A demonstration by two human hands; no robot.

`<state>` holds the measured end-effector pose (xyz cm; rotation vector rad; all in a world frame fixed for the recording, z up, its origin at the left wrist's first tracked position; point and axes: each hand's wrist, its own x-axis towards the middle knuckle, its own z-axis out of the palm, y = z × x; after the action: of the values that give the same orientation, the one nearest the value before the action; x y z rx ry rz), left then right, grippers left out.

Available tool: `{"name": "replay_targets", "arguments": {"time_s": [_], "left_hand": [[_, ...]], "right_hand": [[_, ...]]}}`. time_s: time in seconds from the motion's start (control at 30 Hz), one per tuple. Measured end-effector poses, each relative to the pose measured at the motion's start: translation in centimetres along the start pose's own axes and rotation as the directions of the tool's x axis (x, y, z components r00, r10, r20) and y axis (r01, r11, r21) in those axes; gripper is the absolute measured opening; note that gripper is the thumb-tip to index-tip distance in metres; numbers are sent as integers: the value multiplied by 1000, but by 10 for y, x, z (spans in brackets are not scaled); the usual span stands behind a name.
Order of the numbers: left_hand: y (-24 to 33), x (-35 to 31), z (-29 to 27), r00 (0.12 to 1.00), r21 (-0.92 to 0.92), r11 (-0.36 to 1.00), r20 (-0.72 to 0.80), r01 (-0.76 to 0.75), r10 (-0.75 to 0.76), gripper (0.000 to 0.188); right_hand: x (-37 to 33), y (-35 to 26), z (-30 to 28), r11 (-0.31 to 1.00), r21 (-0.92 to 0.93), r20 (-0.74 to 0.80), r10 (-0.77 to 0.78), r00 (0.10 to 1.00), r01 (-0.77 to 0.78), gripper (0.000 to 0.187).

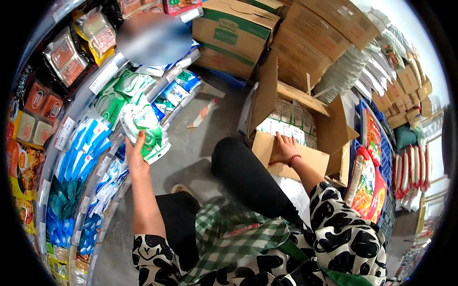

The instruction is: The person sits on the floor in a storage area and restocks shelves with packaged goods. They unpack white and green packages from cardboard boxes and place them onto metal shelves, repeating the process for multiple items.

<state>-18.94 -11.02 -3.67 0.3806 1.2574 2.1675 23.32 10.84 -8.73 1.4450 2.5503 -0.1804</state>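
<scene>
My left hand [137, 159] grips a green-and-white plastic packet [147, 127] at the shelf's edge, thumb on top; more than one packet may be in the hand. Beside it, similar green-and-white packets [113, 102] lie on the shelf. My right hand [286, 150] rests with spread fingers across the near flap [310, 162] of an open cardboard box [267, 95], its fingertips at the box's mouth. Rows of small, tightly packed packets [298, 119] fill the box, pale ones nearest my fingers.
Curved shelves on the left hold blue-and-white packets [81, 148] and, higher up, vacuum-packed food [67, 55]. Stacked cartons [229, 35] stand behind the open box. Red-and-yellow sacks [365, 178] lie on blue pallets to the right. A torn scrap [202, 113] is on the grey floor.
</scene>
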Motion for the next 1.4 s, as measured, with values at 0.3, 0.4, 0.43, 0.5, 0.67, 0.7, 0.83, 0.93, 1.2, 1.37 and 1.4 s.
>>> {"name": "replay_targets", "arguments": {"time_s": [0.3, 0.4, 0.43, 0.5, 0.67, 0.7, 0.83, 0.93, 1.2, 1.37, 1.4], "left_hand": [[-6, 9, 14, 996, -21, 997, -56, 71, -72, 53], [-9, 13, 15, 994, 89, 991, -56, 99, -95, 51], [-10, 12, 17, 995, 93, 992, -56, 89, -84, 50], [-13, 11, 18, 993, 95, 992, -96, 78, -69, 49], [-17, 13, 29, 995, 47, 997, -83, 55, -51, 46], [-23, 17, 21, 993, 59, 997, -110, 52, -45, 46], [-25, 20, 34, 991, 20, 998, -121, 64, -61, 46], [-20, 18, 31, 992, -46, 998, -119, 35, -40, 46], [-15, 8, 18, 993, -138, 990, -111, 21, -37, 43], [-10, -3, 2, 989, -168, 986, -146, -7, -18, 41], [-9, -4, 0, 991, -172, 985, -133, -12, -11, 41]], "right_hand": [[23, 9, 22, 997, 50, -190, -43, 981, 53, 103], [43, 14, 38, 1000, 8, -376, -19, 927, 24, 97], [50, 14, 41, 1000, 0, -411, 15, 912, -16, 97], [72, 19, 50, 999, -23, -473, 11, 881, -24, 96], [118, -1, 8, 987, 22, -356, 154, 922, -157, 104], [116, -4, 8, 990, 58, -332, 144, 932, -132, 106], [85, 1, 8, 998, 55, -331, -24, 943, 45, 96], [34, -12, -11, 877, 214, -594, -233, 770, 431, 66], [-128, 62, 131, 815, 512, 474, -5, 881, -271, 23], [-135, 33, 121, 769, 539, 469, 64, 881, -343, 21], [-133, 30, 117, 770, 543, 458, 65, 886, -337, 21]]}}
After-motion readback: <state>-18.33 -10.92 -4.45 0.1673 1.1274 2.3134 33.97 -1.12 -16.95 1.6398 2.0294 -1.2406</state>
